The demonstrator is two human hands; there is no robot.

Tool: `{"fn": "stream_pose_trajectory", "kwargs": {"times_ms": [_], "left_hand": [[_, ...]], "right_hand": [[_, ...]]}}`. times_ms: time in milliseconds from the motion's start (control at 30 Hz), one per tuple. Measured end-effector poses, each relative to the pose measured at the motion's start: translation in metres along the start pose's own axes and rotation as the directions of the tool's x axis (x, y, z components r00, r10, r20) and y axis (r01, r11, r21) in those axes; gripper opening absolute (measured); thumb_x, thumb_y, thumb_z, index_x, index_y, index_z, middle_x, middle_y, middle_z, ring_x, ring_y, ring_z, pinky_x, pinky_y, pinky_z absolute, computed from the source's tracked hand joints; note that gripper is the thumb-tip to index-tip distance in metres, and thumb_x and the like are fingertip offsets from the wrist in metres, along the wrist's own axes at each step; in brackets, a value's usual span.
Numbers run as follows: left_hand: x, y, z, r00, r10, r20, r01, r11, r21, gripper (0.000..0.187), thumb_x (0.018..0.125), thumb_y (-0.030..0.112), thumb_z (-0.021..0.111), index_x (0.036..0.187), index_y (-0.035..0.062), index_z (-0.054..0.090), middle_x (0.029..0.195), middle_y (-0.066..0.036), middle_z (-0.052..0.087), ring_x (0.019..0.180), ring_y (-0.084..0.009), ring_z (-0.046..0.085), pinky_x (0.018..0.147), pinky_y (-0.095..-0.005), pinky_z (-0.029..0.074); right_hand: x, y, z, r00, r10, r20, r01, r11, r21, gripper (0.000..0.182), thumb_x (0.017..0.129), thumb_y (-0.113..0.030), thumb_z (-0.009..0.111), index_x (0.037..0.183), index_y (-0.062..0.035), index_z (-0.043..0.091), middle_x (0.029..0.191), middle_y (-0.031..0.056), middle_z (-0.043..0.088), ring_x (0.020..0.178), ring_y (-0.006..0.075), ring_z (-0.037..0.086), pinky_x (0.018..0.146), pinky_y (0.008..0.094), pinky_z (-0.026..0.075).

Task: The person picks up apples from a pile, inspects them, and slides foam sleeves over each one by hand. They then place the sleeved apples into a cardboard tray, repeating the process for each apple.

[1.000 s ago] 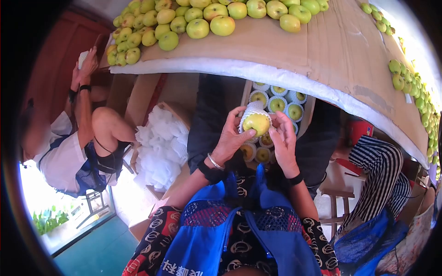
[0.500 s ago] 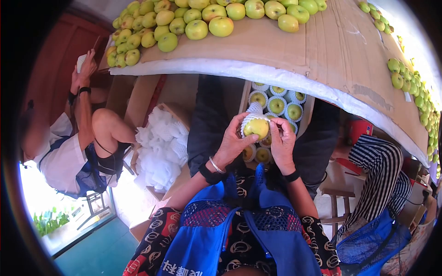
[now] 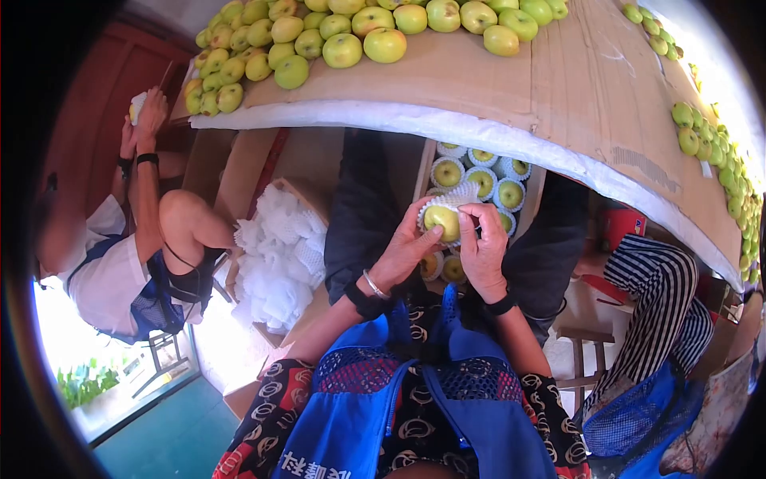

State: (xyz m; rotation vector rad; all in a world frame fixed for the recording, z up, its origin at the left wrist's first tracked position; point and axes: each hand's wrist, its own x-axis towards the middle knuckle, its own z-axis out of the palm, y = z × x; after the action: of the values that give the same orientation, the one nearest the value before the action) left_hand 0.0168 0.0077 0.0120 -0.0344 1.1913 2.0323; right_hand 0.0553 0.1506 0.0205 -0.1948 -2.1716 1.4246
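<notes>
A yellow-green apple (image 3: 441,225) is partly inside a white foam net (image 3: 461,195), whose loose end sticks out to the upper right. My left hand (image 3: 401,254) is wrapped round the apple and net from the left, thumb across the front. On the right side my right hand (image 3: 483,257) has its fingers bent against the net's edge, seeming to pinch it. Just beyond and below both hands, a carton (image 3: 536,198) between my legs holds several net-wrapped apples (image 3: 509,194); my hands and the held apple hide some of them.
A box of white foam nets (image 3: 275,267) stands to my left. Ahead is a cardboard-covered table (image 3: 487,84) with a padded edge and loose apples (image 3: 341,49). A person (image 3: 120,271) sits at left, holding a net-wrapped fruit; another in striped trousers (image 3: 658,307) is at right.
My right fingers have shifted a little along the net, and its loose end now leans right instead of standing up. The apple has turned and moved slightly. The person at left has moved their hands.
</notes>
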Motion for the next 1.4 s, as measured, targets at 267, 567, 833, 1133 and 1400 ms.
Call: {"fn": "stream_pose_trajectory", "kwargs": {"times_ms": [267,567,833,1133,1400], "left_hand": [[0.001,-0.010,-0.009,0.999,0.035,-0.032,-0.033,0.998,0.056,0.060,0.086,0.009,0.058,0.132,0.0162,0.020,0.118,-0.004,0.044,0.104,-0.0122,0.048,0.081,-0.0273,0.048],[0.004,-0.001,-0.002,0.974,0.216,-0.069,-0.225,0.959,-0.173,0.051,0.090,0.014,0.053,0.134,0.0134,0.027,0.128,-0.008,0.042,0.116,-0.0213,0.045,0.095,-0.0373,0.041],[0.005,-0.003,-0.012,0.988,0.144,-0.059,-0.150,0.982,-0.114,0.060,0.084,0.014,0.062,0.132,0.0116,0.027,0.127,-0.009,0.042,0.115,-0.0202,0.046,0.095,-0.0350,0.040],[0.002,0.006,-0.014,0.943,0.314,0.106,-0.331,0.868,0.371,0.077,0.083,0.004,0.059,0.142,0.0128,0.012,0.134,-0.010,0.036,0.121,-0.0187,0.039,0.100,-0.0322,0.033],[-0.002,0.000,-0.001,0.956,0.294,0.021,-0.292,0.954,-0.062,0.070,0.081,-0.004,0.055,0.140,0.0121,0.020,0.131,-0.008,0.040,0.119,-0.0169,0.041,0.098,-0.0313,0.037]], "right_hand": [[0.005,-0.014,-0.003,0.996,-0.071,0.053,0.074,0.996,-0.049,0.010,0.076,0.001,0.061,0.085,-0.0027,0.058,0.078,0.0116,0.057,0.070,0.0283,0.056,0.061,0.0337,0.044],[-0.003,-0.028,-0.007,0.983,-0.105,0.152,0.090,0.991,0.100,0.019,0.072,-0.002,0.068,0.089,-0.0025,0.058,0.081,0.0103,0.058,0.069,0.0238,0.058,0.060,0.0317,0.046],[-0.014,0.004,0.011,0.949,0.310,0.061,-0.307,0.855,0.419,0.021,0.074,-0.003,0.065,0.093,-0.0014,0.055,0.082,0.0078,0.059,0.063,0.0134,0.057,0.056,0.0241,0.045],[-0.013,0.004,0.003,0.978,0.190,0.091,-0.207,0.946,0.250,0.016,0.074,0.003,0.059,0.089,-0.0017,0.057,0.082,0.0076,0.058,0.066,0.0137,0.057,0.058,0.0257,0.045],[-0.011,-0.016,0.001,0.993,0.001,0.117,-0.015,0.992,0.123,0.015,0.069,0.004,0.062,0.083,-0.0029,0.059,0.080,0.0082,0.057,0.071,0.0219,0.057,0.064,0.0296,0.046]]}}
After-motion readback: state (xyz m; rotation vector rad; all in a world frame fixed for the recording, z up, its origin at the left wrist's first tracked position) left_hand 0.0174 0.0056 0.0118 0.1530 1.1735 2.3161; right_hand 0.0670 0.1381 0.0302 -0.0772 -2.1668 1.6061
